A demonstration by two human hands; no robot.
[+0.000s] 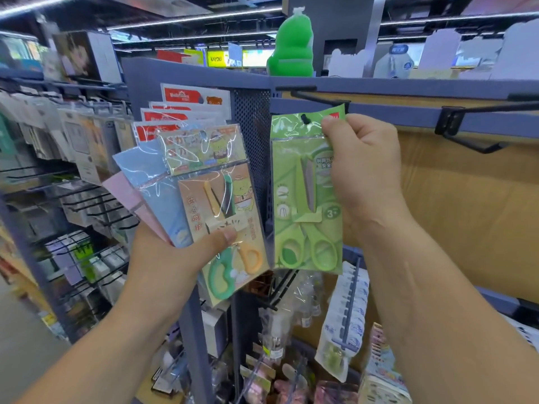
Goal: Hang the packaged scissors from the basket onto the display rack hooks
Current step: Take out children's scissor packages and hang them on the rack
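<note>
L hand (pixel 175 258) grasps fanned stack of scissors packs (pixel 204 199), thumb clamping front one; loose fan could slip out. Green pack (pixel 306 199) pinched at top corner by R hand (pixel 358 170), hang hole (pixel 305 119) just under hook (pixel 318 98), hook at its 1 o'clock. Corner-only grip lets pack swing, so hole may miss tip.

Fingers of the left hand (pixel 163 258) hide from us behind the fanned packs (pixel 180 182), rear ones showing only edges. The right hand (pixel 361 167) covers a top corner of the green pack (pixel 294 182). The shelves (pixel 58 158) at left are all blur; the goods (pixel 291 383) below run off frame.
</note>
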